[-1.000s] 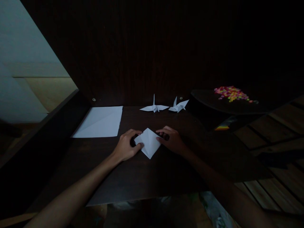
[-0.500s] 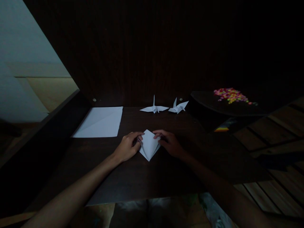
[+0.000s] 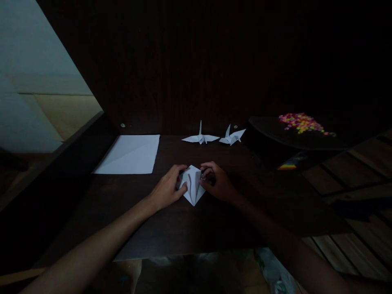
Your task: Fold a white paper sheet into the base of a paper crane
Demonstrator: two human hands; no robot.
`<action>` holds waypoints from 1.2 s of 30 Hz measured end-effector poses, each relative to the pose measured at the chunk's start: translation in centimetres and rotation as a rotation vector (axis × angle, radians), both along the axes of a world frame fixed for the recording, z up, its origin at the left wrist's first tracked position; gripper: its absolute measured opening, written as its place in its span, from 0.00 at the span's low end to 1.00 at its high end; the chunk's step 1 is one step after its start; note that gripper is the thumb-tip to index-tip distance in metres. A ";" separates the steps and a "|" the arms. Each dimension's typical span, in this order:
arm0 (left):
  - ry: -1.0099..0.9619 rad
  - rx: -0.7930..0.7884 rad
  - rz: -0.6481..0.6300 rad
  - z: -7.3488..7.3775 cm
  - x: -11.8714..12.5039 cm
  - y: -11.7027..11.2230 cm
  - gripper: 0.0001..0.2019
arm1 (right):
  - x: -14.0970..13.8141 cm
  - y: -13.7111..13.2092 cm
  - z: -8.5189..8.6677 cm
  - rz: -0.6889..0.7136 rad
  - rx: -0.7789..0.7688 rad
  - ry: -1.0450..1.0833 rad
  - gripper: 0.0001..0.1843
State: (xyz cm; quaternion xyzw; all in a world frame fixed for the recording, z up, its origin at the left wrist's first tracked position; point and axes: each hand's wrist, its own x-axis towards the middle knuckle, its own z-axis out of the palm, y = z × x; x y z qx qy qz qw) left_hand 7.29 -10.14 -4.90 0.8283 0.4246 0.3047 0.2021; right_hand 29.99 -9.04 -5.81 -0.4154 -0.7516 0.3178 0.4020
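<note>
A piece of white origami paper (image 3: 192,185), folded into a diamond shape, lies on the dark desk (image 3: 171,232) with one corner pointing toward me. My left hand (image 3: 170,183) grips its left side, the thumb lying on the upper layer. At the right edge, my right hand (image 3: 216,181) pinches a side flap between thumb and fingers; the flap looks partly raised. Some fingertips are hidden behind the paper. Beyond the hands stand two folded paper cranes, one with spread wings (image 3: 200,138) and another (image 3: 232,136) to its right.
White paper sheets (image 3: 128,153) lie at the back left beside the desk's raised side panel (image 3: 61,163). A small heap of colourful little pieces (image 3: 301,122) sits on a dark curved shelf (image 3: 269,130) at the right. A dark back panel (image 3: 183,69) rises behind the cranes.
The paper's upper layer has shifted, so its folds look different. My left thumb has moved onto the paper, and my right fingers have curled at the right edge. The view has shifted slightly.
</note>
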 end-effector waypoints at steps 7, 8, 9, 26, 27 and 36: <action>0.046 0.099 -0.050 0.2 0.2 -0.3 0.08 | 0.0 -0.4 0.3 0.054 0.238 -0.191 0.10; 0.054 0.114 -0.063 0.1 0.2 -0.3 0.08 | 0.0 -0.4 0.3 0.052 0.266 -0.222 0.10; 0.065 0.130 -0.079 0.0 0.1 -0.2 0.09 | 0.1 -0.4 0.2 0.053 0.296 -0.252 0.10; 0.347 0.282 -0.073 -0.2 0.7 -1.6 0.18 | 0.0 -1.3 -0.5 0.094 0.424 -0.436 0.12; 0.351 0.284 -0.065 -0.3 0.8 -1.7 0.18 | 0.0 -1.3 -0.5 0.098 0.431 -0.450 0.12; 0.337 0.251 -0.133 -0.4 0.2 -1.5 0.22 | 0.3 -2.2 0.2 0.164 0.437 -0.604 0.19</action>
